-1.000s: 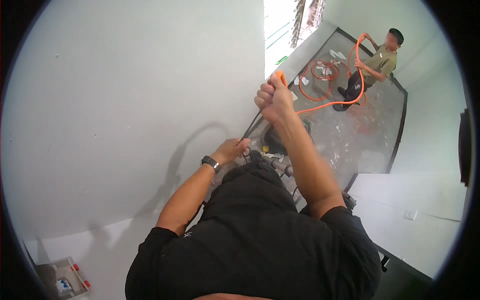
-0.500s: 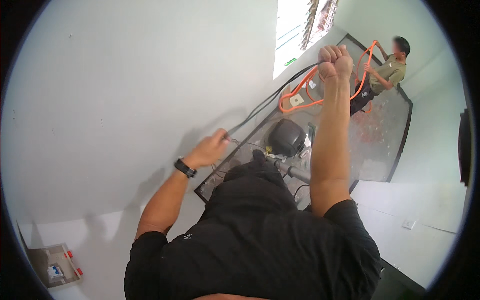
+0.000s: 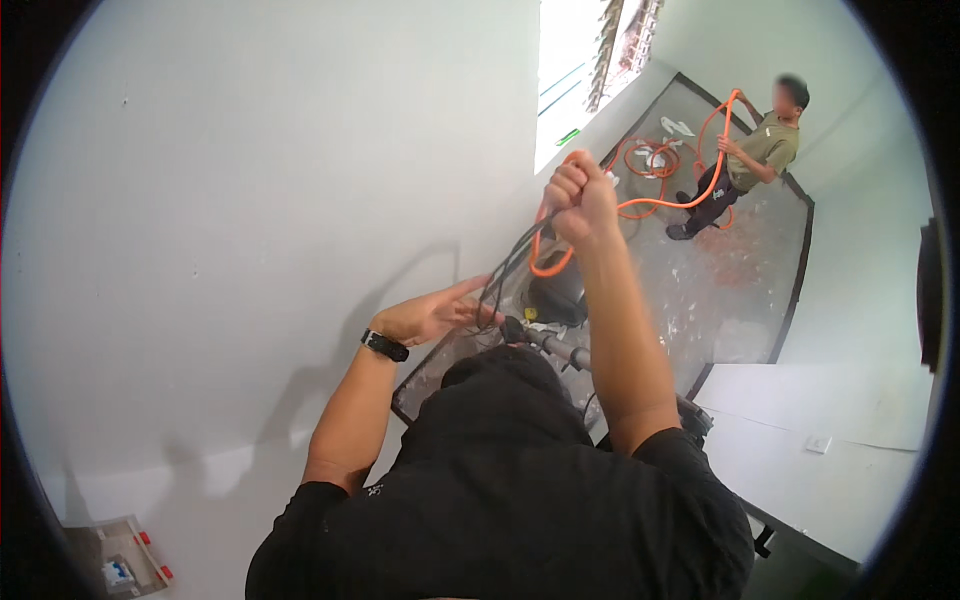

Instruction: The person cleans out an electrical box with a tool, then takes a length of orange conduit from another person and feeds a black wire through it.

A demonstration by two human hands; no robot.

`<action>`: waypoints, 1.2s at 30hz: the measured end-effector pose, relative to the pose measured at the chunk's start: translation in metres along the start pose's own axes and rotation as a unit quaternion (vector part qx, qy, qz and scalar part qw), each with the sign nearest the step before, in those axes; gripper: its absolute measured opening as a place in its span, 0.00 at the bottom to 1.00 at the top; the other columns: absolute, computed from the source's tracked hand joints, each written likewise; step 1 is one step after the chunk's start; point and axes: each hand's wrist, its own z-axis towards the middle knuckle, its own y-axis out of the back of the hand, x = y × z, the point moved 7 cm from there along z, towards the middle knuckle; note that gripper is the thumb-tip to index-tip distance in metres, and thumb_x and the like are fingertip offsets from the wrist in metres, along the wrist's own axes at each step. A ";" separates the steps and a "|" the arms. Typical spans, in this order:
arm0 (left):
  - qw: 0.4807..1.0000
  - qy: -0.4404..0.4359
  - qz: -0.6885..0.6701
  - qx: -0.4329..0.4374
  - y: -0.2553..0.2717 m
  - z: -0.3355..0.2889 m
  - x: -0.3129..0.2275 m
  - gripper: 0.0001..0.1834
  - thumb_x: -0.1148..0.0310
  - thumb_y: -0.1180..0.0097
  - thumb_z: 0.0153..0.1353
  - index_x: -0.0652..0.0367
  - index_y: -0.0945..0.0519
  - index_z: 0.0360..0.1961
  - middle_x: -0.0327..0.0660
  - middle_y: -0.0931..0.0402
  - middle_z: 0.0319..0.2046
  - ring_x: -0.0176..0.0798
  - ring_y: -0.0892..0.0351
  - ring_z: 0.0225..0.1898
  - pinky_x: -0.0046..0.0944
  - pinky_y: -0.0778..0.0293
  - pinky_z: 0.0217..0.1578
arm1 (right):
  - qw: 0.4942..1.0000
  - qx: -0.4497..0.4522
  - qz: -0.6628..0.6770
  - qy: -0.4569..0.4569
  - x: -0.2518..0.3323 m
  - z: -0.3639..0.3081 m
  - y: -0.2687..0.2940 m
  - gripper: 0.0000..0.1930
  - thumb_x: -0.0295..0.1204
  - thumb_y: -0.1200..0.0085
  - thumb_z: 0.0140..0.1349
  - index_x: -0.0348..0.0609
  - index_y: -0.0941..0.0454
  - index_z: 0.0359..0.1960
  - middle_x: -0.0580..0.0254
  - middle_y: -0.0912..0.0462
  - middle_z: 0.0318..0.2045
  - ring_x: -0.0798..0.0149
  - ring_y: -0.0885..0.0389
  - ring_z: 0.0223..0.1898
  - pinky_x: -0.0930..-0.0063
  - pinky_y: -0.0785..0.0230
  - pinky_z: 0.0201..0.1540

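Observation:
My right hand (image 3: pixel 583 203) is raised and closed in a fist round black cables (image 3: pixel 516 258), which hang from it in a narrow loop toward the lower left. Its fist also meets a bent length of thick orange tubing (image 3: pixel 548 270); whether the fingers grip that too is partly hidden. Beside the wall, my left hand (image 3: pixel 437 313) has its fingers spread, with the lower bend of the black cables at the fingertips. A black watch circles that wrist. The orange tubing runs on to a co-worker (image 3: pixel 765 150), who holds it up in both hands.
A coil of orange tubing (image 3: pixel 652 158) lies on the grey floor (image 3: pixel 760 290) among white scraps. Below my hands are a dark rounded object (image 3: pixel 557 298) and a grey pipe-like bar (image 3: pixel 560 350). A louvred window (image 3: pixel 590 60) and an open electrical box (image 3: pixel 125 560) are at the wall.
My right hand has come down and left, bringing cables and orange tubing closer. My left hand has moved slightly right and down, and its fingers have opened from their hold on the cables.

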 end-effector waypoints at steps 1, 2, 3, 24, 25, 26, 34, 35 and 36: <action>1.000 -0.003 0.005 0.003 -0.001 0.010 0.005 0.46 0.50 0.37 0.67 0.61 0.45 0.75 0.48 0.24 0.58 0.46 0.24 0.61 0.49 0.31 0.63 | 1.000 0.005 -0.001 0.004 -0.008 -0.004 -0.004 0.21 0.41 0.59 0.79 0.52 0.40 0.24 0.76 0.48 0.17 0.74 0.55 0.16 0.75 0.61 0.19; 0.996 0.027 -0.046 -0.066 0.006 0.027 0.010 0.39 0.47 0.45 0.71 0.62 0.40 0.72 0.46 0.22 0.53 0.44 0.22 0.56 0.49 0.29 0.60 | 1.000 -0.005 -0.014 0.015 -0.016 -0.003 -0.007 0.21 0.42 0.60 0.80 0.52 0.41 0.24 0.76 0.47 0.17 0.74 0.55 0.16 0.75 0.60 0.19; 0.984 0.056 -0.097 -0.136 0.011 0.042 0.017 0.34 0.45 0.53 0.75 0.62 0.35 0.69 0.43 0.20 0.48 0.43 0.19 0.50 0.48 0.27 0.57 | 0.999 -0.015 -0.027 0.027 -0.019 -0.003 -0.009 0.22 0.43 0.61 0.80 0.52 0.41 0.24 0.75 0.47 0.17 0.74 0.54 0.17 0.75 0.60 0.19; 0.847 0.073 0.398 -0.344 0.050 0.130 0.093 0.29 0.51 0.70 0.79 0.61 0.28 0.65 0.67 0.24 0.54 0.65 0.25 0.60 0.54 0.29 0.56 | 0.944 -0.151 -0.274 0.105 -0.066 0.014 0.174 0.16 0.44 0.61 0.78 0.46 0.37 0.55 0.63 0.26 0.19 0.65 0.26 0.18 0.67 0.29 0.24; 0.839 0.044 0.398 -0.370 0.066 0.138 0.111 0.29 0.51 0.70 0.79 0.61 0.28 0.65 0.66 0.25 0.56 0.64 0.26 0.61 0.54 0.29 0.55 | 0.943 -0.152 -0.276 0.105 -0.055 0.015 0.165 0.16 0.44 0.61 0.78 0.46 0.37 0.55 0.63 0.26 0.19 0.65 0.26 0.18 0.67 0.29 0.24; 0.855 0.076 0.385 -0.340 0.048 0.149 0.087 0.28 0.53 0.69 0.79 0.59 0.29 0.66 0.64 0.24 0.55 0.61 0.23 0.57 0.52 0.27 0.52 | 0.939 -0.134 -0.293 0.119 -0.036 0.014 0.146 0.15 0.42 0.61 0.78 0.45 0.36 0.54 0.62 0.25 0.22 0.63 0.26 0.21 0.66 0.29 0.26; 0.932 -0.084 -0.017 -0.353 0.037 0.142 0.058 0.16 0.59 0.56 0.76 0.57 0.29 0.56 0.37 0.24 0.36 0.38 0.23 0.37 0.38 0.25 0.39 | 0.849 -0.070 -0.489 0.188 -0.047 -0.011 0.131 0.13 0.33 0.61 0.76 0.36 0.30 0.50 0.52 0.17 0.39 0.55 0.24 0.40 0.62 0.31 0.46; 0.907 -0.099 -0.100 -0.397 0.065 0.128 0.087 0.14 0.59 0.53 0.75 0.56 0.29 0.54 0.34 0.25 0.35 0.36 0.23 0.36 0.36 0.25 0.37 | 0.847 -0.067 -0.495 0.181 -0.053 -0.018 0.112 0.12 0.32 0.61 0.76 0.35 0.29 0.50 0.50 0.16 0.41 0.54 0.24 0.42 0.61 0.31 0.49; 0.915 -0.091 0.193 -0.342 0.089 0.117 0.081 0.16 0.59 0.56 0.76 0.58 0.29 0.56 0.38 0.26 0.44 0.36 0.24 0.44 0.38 0.27 0.47 | 0.828 -0.046 -0.534 0.168 -0.079 -0.035 0.113 0.15 0.34 0.61 0.76 0.35 0.30 0.54 0.47 0.17 0.44 0.51 0.24 0.47 0.61 0.31 0.53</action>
